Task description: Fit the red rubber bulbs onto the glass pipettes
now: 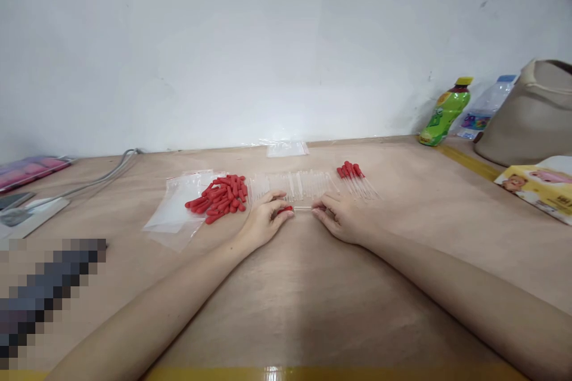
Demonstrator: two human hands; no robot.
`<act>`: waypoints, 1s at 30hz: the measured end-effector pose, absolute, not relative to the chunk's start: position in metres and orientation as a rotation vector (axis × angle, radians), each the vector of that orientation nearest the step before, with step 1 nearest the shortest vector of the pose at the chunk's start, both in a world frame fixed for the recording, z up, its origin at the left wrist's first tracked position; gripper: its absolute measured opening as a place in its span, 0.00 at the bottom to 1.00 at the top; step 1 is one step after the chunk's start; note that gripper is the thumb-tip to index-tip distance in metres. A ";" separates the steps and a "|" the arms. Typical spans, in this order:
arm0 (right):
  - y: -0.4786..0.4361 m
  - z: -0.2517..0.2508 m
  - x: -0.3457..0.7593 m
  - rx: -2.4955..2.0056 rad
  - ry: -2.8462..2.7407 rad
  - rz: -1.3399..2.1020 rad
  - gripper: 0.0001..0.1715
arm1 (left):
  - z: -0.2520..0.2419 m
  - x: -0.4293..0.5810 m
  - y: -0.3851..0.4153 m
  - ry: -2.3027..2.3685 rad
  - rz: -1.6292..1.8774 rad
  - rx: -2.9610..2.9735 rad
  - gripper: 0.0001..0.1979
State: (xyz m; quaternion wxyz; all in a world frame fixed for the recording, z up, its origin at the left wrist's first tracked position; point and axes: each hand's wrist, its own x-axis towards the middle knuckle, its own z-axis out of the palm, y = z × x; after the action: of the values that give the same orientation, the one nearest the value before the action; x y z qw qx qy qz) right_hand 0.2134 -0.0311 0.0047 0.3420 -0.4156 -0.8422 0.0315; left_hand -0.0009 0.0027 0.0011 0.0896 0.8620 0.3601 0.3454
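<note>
Tube (302,208) lies between left hand (266,219), pinching red bulb (288,209), and right hand (342,217), pinching tube's end

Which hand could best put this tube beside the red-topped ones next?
Right hand, probably: it grips the tube and is nearer the red-topped tubes. The left hand, at the red cap, is farther.

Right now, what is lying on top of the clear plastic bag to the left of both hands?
A heap of red caps lies over the right part of the plastic bag. The plastic directly under the heap is covered, as are the lowest caps.
</note>
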 end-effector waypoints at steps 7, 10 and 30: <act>-0.026 0.000 0.211 -1.065 -2.194 0.101 0.07 | 0.000 0.003 0.003 1.000 1.079 2.596 0.07; -0.027 0.000 0.211 -1.100 -2.204 0.084 0.08 | -0.001 0.003 0.003 0.954 1.097 2.634 0.07; -0.027 0.003 0.220 -1.155 -2.310 -0.040 0.11 | 0.000 0.003 -0.001 0.869 0.896 2.729 0.09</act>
State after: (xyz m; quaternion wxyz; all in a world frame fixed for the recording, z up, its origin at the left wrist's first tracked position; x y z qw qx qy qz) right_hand 0.2202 -0.0269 0.0030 0.2756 -0.4298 -0.8597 -0.0150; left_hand 0.0028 -0.0015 -0.0001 0.0705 0.9071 0.2889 0.2978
